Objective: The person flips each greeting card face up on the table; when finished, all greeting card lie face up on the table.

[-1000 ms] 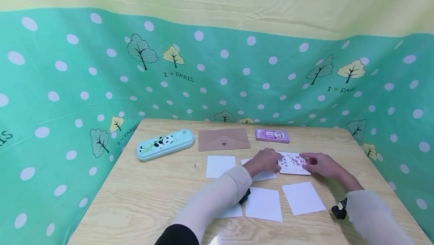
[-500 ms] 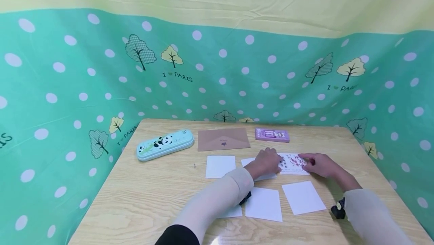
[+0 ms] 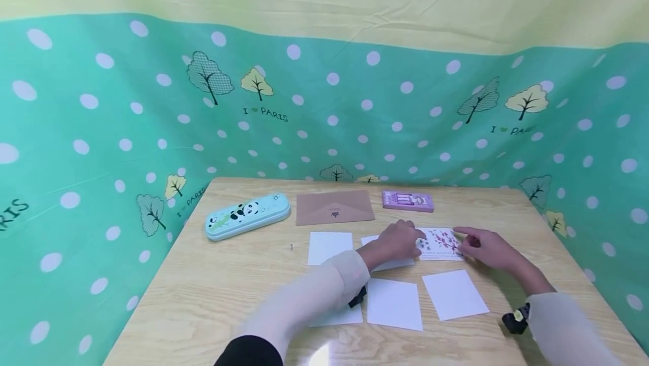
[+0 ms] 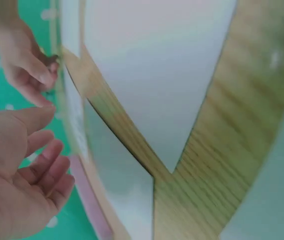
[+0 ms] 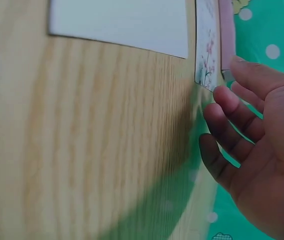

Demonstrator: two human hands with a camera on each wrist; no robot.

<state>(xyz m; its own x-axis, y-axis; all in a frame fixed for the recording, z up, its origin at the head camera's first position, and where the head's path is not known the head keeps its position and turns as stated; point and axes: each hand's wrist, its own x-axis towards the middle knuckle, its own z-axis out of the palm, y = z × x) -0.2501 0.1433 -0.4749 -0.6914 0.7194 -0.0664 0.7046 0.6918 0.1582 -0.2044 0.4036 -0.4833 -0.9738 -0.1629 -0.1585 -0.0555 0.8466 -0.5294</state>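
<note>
Easing outward since a moment ago, the loose-fingered right hand [image 3: 489, 248] faces the relaxed left hand [image 3: 398, 241], blossom card [image 3: 439, 244] between

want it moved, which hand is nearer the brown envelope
Left. The left hand is in front and right of the brown envelope; the right hand is farther right, at the flowered card.

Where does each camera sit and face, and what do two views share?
Head: worn on head, facing forward, down at the table; left hand, right hand, sleeves show.
Left wrist: worn there, facing white sheets; both hands show.
Right wrist: worn there, facing table and blossom-print card; right hand shows.
Shared: head and right-wrist views both show that card.
</note>
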